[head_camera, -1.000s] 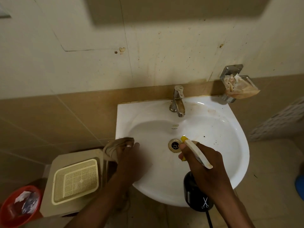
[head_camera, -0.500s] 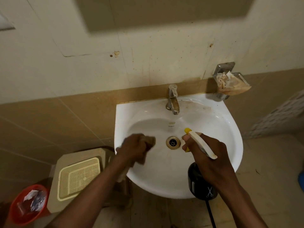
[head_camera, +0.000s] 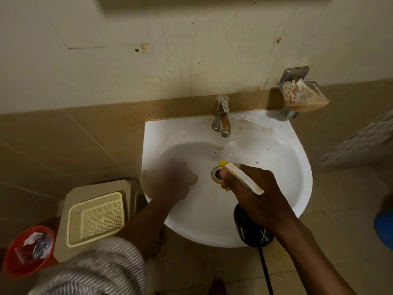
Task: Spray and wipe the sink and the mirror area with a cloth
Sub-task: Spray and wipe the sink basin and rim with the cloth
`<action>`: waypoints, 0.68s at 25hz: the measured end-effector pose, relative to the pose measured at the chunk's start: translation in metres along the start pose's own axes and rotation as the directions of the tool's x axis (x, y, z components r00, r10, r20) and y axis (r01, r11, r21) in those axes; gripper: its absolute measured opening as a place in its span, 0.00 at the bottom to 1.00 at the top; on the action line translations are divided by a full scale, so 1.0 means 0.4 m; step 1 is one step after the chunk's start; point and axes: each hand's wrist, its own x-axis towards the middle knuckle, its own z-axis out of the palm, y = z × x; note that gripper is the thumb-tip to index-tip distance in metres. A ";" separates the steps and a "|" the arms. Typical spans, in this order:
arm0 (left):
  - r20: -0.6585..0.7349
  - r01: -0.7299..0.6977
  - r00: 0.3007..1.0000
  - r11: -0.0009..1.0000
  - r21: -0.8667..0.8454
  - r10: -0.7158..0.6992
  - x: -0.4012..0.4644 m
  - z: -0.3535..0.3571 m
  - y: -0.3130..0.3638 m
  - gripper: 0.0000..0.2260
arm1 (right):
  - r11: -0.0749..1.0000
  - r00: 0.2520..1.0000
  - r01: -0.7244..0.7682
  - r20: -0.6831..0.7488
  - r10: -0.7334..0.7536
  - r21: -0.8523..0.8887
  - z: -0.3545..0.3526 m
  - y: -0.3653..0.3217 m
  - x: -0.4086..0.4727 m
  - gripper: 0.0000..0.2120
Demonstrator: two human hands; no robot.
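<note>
A white sink [head_camera: 276,158] hangs on the wall, with a steel tap [head_camera: 222,116] at its back and a drain [head_camera: 217,174] in the bowl. My left hand [head_camera: 174,182], blurred by motion, holds a beige cloth [head_camera: 192,178] against the left inner side of the bowl. My right hand [head_camera: 253,194] grips a spray bottle over the bowl's front right. Its white and yellow spray head [head_camera: 240,177] points at the drain, and its black body [head_camera: 248,228] hangs below my hand. The mirror's lower edge [head_camera: 191,1] shows at the very top.
A soap dish [head_camera: 302,96] with a crumpled wrapper is fixed to the wall right of the tap. Left of the sink stands a beige bin with a cream basket [head_camera: 96,218] on top, and a red bucket [head_camera: 27,250] beside it. A blue object [head_camera: 385,226] sits at the right edge.
My left hand has moved with the cloth from the sink's left rim into the bowl and is sweeping there. My right hand with the spray bottle has stayed by the drain.
</note>
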 end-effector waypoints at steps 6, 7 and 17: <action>0.181 0.026 0.983 0.990 -0.138 -0.001 -0.095 0.025 0.073 0.22 | 0.997 0.997 -0.071 -0.034 0.070 -0.022 -0.035 0.025 -0.013 0.15; 0.218 0.027 0.976 0.988 -0.155 0.007 -0.109 0.025 0.083 0.22 | 0.997 0.996 -0.082 -0.042 0.081 -0.014 -0.039 0.024 -0.015 0.15; 0.447 0.226 0.892 0.789 -0.572 0.070 -0.232 0.001 0.262 0.24 | 0.989 0.977 -0.118 -0.171 0.131 0.087 -0.136 -0.004 -0.022 0.21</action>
